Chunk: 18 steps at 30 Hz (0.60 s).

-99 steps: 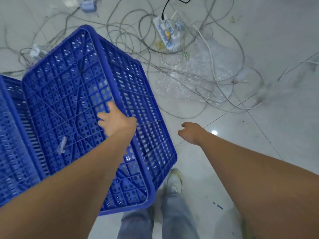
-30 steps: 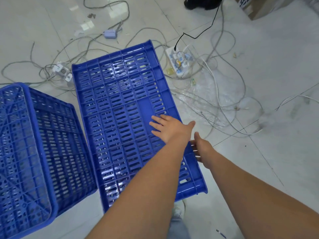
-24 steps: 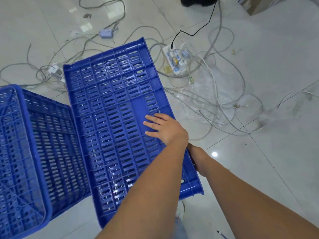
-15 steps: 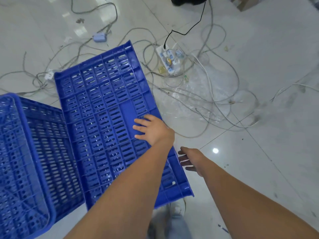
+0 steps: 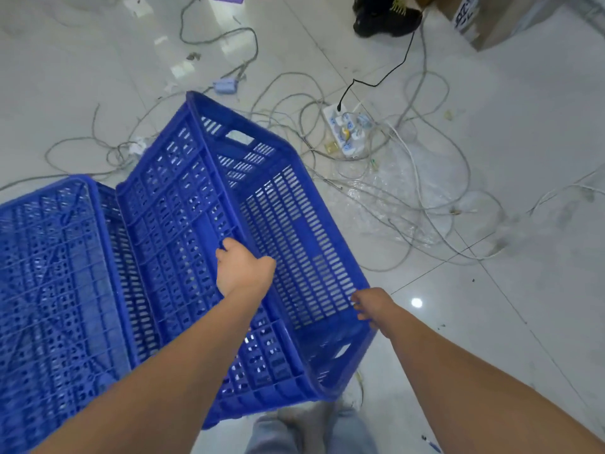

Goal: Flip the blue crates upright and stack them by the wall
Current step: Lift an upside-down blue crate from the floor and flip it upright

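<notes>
Tipped since a moment ago, the slotted blue plastic crate [image 5: 262,224] is now showing its open cavity, long axis running away; left hand [image 5: 244,268] and right hand [image 5: 373,306] are gripping its rims beside the overturned crate [image 5: 55,273].

My left hand [image 5: 244,268] grips tilted blue crate [image 5: 294,231] long rim; right hand [image 5: 373,306] holds opposite rim. Second crate [image 5: 55,273] beside, upside down.

One slotted blue crate [image 5: 262,224] tilts open-side up, beside a second crate [image 5: 55,280] lying bottom-up on the floor
</notes>
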Available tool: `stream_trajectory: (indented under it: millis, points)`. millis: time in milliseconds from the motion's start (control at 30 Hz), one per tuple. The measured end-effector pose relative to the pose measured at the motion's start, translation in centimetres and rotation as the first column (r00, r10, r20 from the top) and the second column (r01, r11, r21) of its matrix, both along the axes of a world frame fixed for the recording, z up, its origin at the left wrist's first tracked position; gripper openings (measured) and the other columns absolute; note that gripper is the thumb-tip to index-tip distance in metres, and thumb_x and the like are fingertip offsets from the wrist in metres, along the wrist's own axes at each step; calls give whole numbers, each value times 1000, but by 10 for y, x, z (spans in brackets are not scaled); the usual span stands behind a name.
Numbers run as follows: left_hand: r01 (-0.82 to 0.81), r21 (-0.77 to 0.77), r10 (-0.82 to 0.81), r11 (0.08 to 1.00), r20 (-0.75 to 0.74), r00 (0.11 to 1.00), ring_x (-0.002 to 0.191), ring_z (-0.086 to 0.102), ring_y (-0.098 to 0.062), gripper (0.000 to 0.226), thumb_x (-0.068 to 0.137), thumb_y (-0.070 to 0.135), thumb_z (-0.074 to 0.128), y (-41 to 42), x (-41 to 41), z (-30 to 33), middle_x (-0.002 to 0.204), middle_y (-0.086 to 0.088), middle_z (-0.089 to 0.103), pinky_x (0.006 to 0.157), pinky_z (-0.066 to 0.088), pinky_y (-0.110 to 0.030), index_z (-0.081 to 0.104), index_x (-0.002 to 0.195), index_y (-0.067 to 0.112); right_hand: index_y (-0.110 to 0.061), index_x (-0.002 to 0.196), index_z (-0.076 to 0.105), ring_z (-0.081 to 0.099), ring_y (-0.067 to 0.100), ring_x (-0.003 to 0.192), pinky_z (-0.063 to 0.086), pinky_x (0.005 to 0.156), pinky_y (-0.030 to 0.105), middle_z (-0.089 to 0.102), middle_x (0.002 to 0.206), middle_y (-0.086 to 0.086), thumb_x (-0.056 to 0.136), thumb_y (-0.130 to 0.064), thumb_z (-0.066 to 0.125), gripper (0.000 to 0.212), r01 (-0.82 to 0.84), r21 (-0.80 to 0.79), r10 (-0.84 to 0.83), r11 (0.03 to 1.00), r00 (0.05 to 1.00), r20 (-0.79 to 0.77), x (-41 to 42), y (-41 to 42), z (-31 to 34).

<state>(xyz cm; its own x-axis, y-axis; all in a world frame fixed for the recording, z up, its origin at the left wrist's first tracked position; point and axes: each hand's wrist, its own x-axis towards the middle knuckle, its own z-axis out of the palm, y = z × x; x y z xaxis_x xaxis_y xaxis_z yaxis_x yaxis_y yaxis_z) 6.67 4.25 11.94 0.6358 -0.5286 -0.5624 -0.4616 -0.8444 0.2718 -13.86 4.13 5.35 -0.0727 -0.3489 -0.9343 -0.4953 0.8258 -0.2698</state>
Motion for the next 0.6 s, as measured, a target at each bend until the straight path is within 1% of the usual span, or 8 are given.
stream_trajectory:
  millis: [67, 133, 233, 333, 400, 433, 533, 600]
  points:
    - [-53, -25, 52, 998, -41, 998, 73, 51, -29, 61, 76, 15, 59, 11, 12, 2, 131, -19, 47, 50, 37, -29, 31, 129, 6, -10, 89, 55, 50, 24, 87, 39, 76, 28, 51, 100, 14, 96, -18, 45, 15, -79, -17, 78, 997, 996, -45, 2, 0, -3]
    - [-129, -51, 123, 990, -93, 988, 69, 49, -27, 58, 75, 13, 59, 22, 24, -1, 122, -21, 53, 47, 32, -28, 32, 126, 9, -2, 111, 61, 55, 31, 108, 41, 86, 30, 58, 116, 20, 97, -19, 42, 29, -126, -24, 122, 992, 986, -114, 2, 3, -5]
    - [-276, -97, 259, 956, -160, 952, 71, 55, -30, 53, 70, 8, 61, 37, 39, -11, 94, -13, 58, 52, 37, -31, 34, 115, 15, -3, 129, 51, 47, 31, 123, 39, 104, 36, 53, 132, 14, 97, -23, 38, 41, -231, -1, 219, 973, 923, -317, -1, 14, -11]
    - [-415, -113, 374, 903, -269, 888, 63, 49, -24, 58, 68, -2, 59, 52, 49, -28, 80, -5, 51, 54, 47, -38, 36, 119, 15, -2, 146, 28, 38, 33, 132, 33, 108, 37, 35, 146, 18, 94, -27, 44, 59, -203, 113, 232, 973, 874, -428, 1, 25, -18]
    - [-509, -98, 454, 855, -331, 827, 67, 50, -25, 54, 67, -10, 57, 60, 54, -42, 83, -5, 51, 69, 54, -49, 39, 113, 13, -5, 152, 11, 26, 36, 141, 26, 113, 39, 16, 156, 22, 98, -26, 42, 66, -147, 99, 175, 984, 889, -423, 3, 34, -29]
    - [-542, -95, 481, 835, -352, 803, 69, 49, -26, 53, 66, -13, 55, 64, 56, -50, 84, -6, 51, 73, 52, -51, 39, 111, 12, -7, 152, 11, 23, 36, 143, 23, 114, 39, 12, 158, 20, 100, -23, 37, 61, -63, 55, 81, 996, 905, -417, 4, 37, -34]
    - [-623, -102, 533, 775, -423, 733, 74, 49, -29, 52, 64, -21, 51, 78, 62, -72, 89, -8, 52, 71, 51, -48, 39, 101, 14, 6, 146, 17, 38, 34, 132, 36, 107, 36, 27, 148, 23, 96, -11, 42, 58, 197, -12, -183, 980, 887, -424, 4, 47, -49]
    - [-681, -97, 565, 725, -481, 670, 73, 50, -26, 56, 64, -24, 49, 89, 67, -86, 86, -4, 51, 64, 50, -39, 40, 104, 15, 8, 140, 22, 45, 38, 123, 45, 95, 39, 36, 140, 25, 91, -4, 49, 57, 272, -55, -269, 961, 864, -426, 0, 52, -58]
